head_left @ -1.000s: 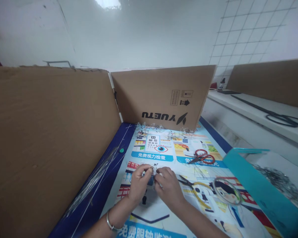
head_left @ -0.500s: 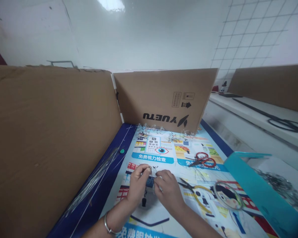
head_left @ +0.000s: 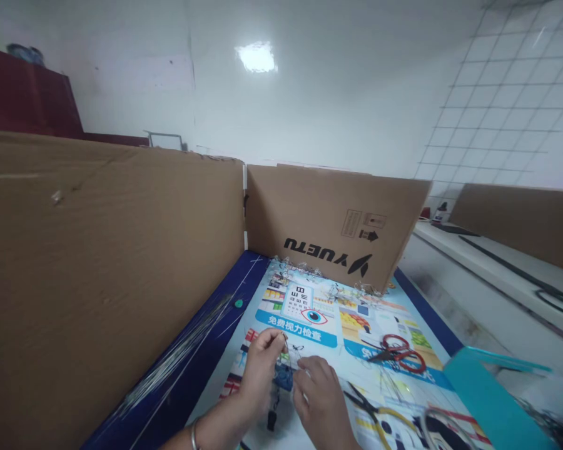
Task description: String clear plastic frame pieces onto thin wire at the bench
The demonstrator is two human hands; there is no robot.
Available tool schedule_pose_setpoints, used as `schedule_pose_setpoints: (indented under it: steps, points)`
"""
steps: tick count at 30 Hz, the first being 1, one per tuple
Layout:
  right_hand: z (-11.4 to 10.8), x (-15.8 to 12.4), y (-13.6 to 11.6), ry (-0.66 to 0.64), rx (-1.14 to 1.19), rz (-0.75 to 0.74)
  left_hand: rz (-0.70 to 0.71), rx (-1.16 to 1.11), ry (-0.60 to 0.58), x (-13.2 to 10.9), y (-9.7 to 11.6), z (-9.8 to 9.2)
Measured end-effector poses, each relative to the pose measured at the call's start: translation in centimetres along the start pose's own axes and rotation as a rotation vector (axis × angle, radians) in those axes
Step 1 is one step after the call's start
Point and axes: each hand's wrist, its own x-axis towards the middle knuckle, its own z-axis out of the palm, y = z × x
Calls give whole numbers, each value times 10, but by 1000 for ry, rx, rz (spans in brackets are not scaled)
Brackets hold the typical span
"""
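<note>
My left hand [head_left: 261, 369] has thumb and forefinger pinched together on a thin wire [head_left: 285, 340], of which only a short end shows. Close beside it, my right hand [head_left: 319, 390] is closed, its fingertips at a small looped wire piece [head_left: 298, 349]. Whether the two bits of wire are joined I cannot make out. Both hands are just above the printed poster sheet [head_left: 272, 294] that covers the table. To the right of my right hand lie yellow-handled pliers [head_left: 380, 415], spread apart.
Red-handled scissors [head_left: 398, 355] lie farther back on the right. A teal box [head_left: 492, 400] holding tangled wire stands at the right edge. Long straight wires [head_left: 178, 356] lie along the left, near a small green piece [head_left: 238, 304]. Cardboard panels [head_left: 328, 212] stand behind and left.
The view has tilted up and turned left, so things sit lower and farther right. My hands keep their pinch on the wire, with little movement between them.
</note>
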Motion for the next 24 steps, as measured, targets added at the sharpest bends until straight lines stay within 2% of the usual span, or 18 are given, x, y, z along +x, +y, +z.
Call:
schedule_pose_setpoints:
  steps: [4,13,24]
  points:
    - [-1,1,-2,5,8,-14,-17,-4,-8,0,3,0]
    - [0,0,1,-31,17,2,-75,-28,-105,3,1,-4]
    - [-2,3,3,-100,83,83,-40,-63,-23,2,2,-5]
